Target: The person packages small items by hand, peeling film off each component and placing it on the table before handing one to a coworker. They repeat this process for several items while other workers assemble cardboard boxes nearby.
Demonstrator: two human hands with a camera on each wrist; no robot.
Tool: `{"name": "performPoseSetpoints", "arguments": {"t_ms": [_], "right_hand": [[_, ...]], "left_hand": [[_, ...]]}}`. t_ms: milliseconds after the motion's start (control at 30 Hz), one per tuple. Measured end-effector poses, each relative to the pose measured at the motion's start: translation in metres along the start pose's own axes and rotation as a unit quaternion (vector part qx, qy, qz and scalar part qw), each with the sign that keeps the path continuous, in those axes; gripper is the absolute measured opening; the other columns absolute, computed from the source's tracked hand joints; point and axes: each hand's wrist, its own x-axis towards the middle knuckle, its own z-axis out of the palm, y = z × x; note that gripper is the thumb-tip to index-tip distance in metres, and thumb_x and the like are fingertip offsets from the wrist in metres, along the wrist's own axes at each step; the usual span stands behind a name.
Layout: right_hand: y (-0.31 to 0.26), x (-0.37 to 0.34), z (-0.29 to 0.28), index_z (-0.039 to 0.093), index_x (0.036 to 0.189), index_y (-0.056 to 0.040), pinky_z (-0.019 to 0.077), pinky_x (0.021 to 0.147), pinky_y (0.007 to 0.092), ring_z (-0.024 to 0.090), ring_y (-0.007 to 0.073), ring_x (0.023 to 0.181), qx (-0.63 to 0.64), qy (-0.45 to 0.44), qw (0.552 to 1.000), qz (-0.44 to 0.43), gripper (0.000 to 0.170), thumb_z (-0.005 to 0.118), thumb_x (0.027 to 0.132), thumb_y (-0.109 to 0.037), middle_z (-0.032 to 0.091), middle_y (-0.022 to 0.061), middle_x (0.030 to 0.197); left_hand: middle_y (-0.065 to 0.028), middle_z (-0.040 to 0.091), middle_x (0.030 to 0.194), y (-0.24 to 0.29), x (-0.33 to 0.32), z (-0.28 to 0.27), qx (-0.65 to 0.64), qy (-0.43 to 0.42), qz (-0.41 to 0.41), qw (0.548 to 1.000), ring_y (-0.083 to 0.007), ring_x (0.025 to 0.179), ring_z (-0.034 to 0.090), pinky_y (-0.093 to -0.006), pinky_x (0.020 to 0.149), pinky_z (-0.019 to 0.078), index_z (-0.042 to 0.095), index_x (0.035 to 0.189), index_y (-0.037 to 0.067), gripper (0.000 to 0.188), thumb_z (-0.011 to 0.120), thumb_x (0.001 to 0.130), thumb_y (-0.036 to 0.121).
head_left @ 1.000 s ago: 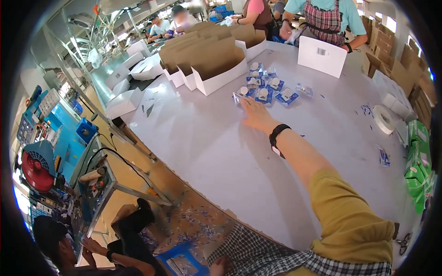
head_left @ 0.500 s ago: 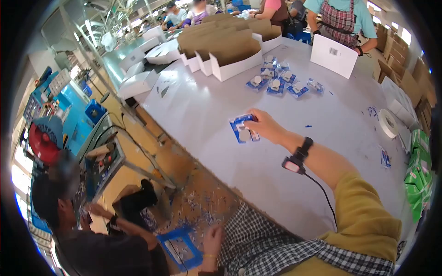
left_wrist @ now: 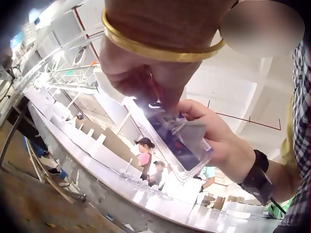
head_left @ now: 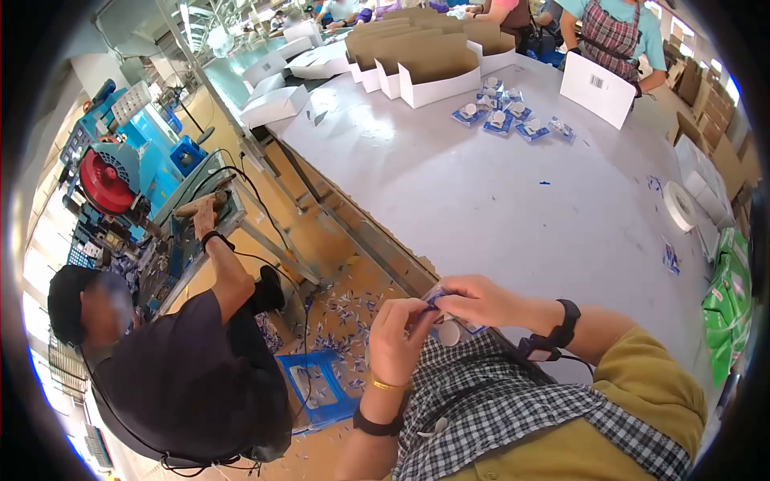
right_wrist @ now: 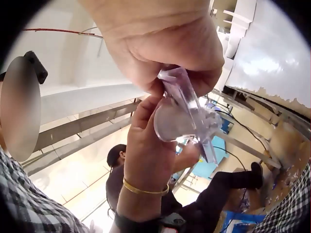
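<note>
Close in front of the checked apron, both hands hold one blister pack [head_left: 449,332], a clear plastic shell with a blue card and a round whitish disc. My right hand [head_left: 486,303] pinches its upper edge between thumb and fingers. The left hand [head_left: 395,343], with a gold bangle at the wrist, grips the near edge, its fingertips meeting the right hand's. In the left wrist view the clear shell [left_wrist: 182,162] is tilted; the right wrist view shows the disc [right_wrist: 167,121] standing out from it. Several similar packs [head_left: 497,120] lie on the far part of the table.
White open boxes [head_left: 437,90] stand along the table's [head_left: 481,208] far side. A tape roll [head_left: 678,207] and green bag [head_left: 728,301] are at right. A seated person [head_left: 192,369] works at a bench on the left, above a blue crate [head_left: 321,385] and scraps.
My right hand has brought a blister pack from the pile's left edge back to the apron, where the left hand has joined it. The seated person's arm now reaches to the bench.
</note>
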Motion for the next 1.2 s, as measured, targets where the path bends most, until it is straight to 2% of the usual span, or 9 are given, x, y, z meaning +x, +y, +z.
{"name": "performPoseSetpoints", "arguments": {"t_ms": [233,333,500,700,833,900,1033,1100,1200], "right_hand": [[0.010,-0.006,0.010,0.059,0.092,-0.0014,0.0400,0.052,0.0277,0.050,0.0099,0.059,-0.057,0.007,0.996,-0.071,0.022,0.051,0.093,-0.022,0.054,0.0025,0.068],[0.006,-0.009,0.014,0.059,0.093,-0.0007,0.0403,0.051,0.0287,0.051,0.0110,0.059,-0.118,0.044,0.988,-0.094,0.024,0.051,0.093,-0.023,0.053,0.0038,0.068],[0.010,-0.007,0.011,0.060,0.098,0.0004,0.0445,0.052,0.0289,0.054,0.0132,0.060,-0.080,0.022,0.996,-0.035,0.027,0.051,0.093,-0.025,0.056,0.0059,0.071],[0.005,-0.007,0.012,0.062,0.100,0.0002,0.0489,0.055,0.0286,0.055,0.0138,0.060,-0.045,-0.004,0.998,0.049,0.028,0.053,0.090,-0.024,0.058,0.0061,0.076],[0.013,-0.004,0.011,0.063,0.100,-0.0003,0.0480,0.054,0.0284,0.056,0.0132,0.063,-0.039,-0.017,0.997,0.071,0.027,0.054,0.090,-0.023,0.059,0.0058,0.077],[0.012,-0.004,0.009,0.061,0.104,-0.0012,0.0494,0.058,0.0268,0.055,0.0102,0.074,-0.045,-0.047,0.991,0.113,0.026,0.053,0.092,-0.022,0.059,0.0036,0.087],[0.019,-0.003,0.006,0.062,0.101,-0.0017,0.0486,0.061,0.0266,0.055,0.0098,0.075,-0.012,-0.051,0.991,0.126,0.023,0.053,0.091,-0.020,0.060,0.0028,0.086],[0.018,-0.004,0.004,0.063,0.099,-0.0022,0.0473,0.063,0.0255,0.054,0.0095,0.074,-0.025,-0.065,0.990,0.125,0.021,0.054,0.091,-0.019,0.060,0.0022,0.086],[0.016,-0.005,0.003,0.063,0.098,-0.0028,0.0461,0.063,0.0245,0.054,0.0089,0.074,-0.015,-0.078,0.987,0.140,0.020,0.055,0.090,-0.019,0.060,0.0014,0.085]], "left_hand": [[-0.0088,0.059,0.082,0.000,-0.015,-0.002,0.037,0.018,0.059,0.997,-0.0181,0.064,0.060,-0.0271,0.056,0.0488,0.060,0.089,0.002,0.019,0.071,0.074,-0.004],[-0.0096,0.060,0.083,0.001,-0.018,-0.003,0.065,0.016,0.075,0.995,-0.0206,0.066,0.060,-0.0290,0.057,0.0489,0.060,0.089,0.002,0.017,0.068,0.076,-0.005],[-0.0107,0.059,0.083,0.004,-0.020,-0.007,0.111,-0.007,0.125,0.986,-0.0269,0.070,0.060,-0.0327,0.060,0.0494,0.060,0.088,0.004,0.014,0.067,0.076,-0.001],[-0.0099,0.059,0.082,0.000,-0.027,-0.013,0.105,-0.057,0.132,0.984,-0.0276,0.071,0.060,-0.0340,0.060,0.0495,0.061,0.087,0.005,0.014,0.066,0.075,-0.001],[-0.0096,0.059,0.082,-0.003,-0.033,-0.013,0.098,-0.072,0.140,0.983,-0.0275,0.072,0.060,-0.0344,0.060,0.0494,0.060,0.088,0.005,0.016,0.065,0.074,-0.001],[-0.0097,0.058,0.083,-0.002,-0.034,-0.013,0.097,-0.108,0.142,0.979,-0.0277,0.073,0.060,-0.0345,0.060,0.0493,0.060,0.090,0.004,0.017,0.063,0.074,-0.001],[-0.0104,0.058,0.085,0.004,-0.034,-0.017,0.091,-0.135,0.144,0.976,-0.0282,0.075,0.059,-0.0346,0.062,0.0491,0.060,0.092,0.004,0.018,0.061,0.074,-0.001],[-0.0105,0.057,0.090,0.007,-0.034,-0.020,0.078,-0.164,0.147,0.972,-0.0296,0.082,0.058,-0.0362,0.070,0.0490,0.056,0.098,0.004,0.028,0.058,0.070,-0.001],[-0.0100,0.056,0.090,0.010,-0.034,-0.021,0.073,-0.173,0.161,0.969,-0.0296,0.083,0.057,-0.0364,0.071,0.0480,0.056,0.099,0.003,0.029,0.058,0.070,-0.001]]}}
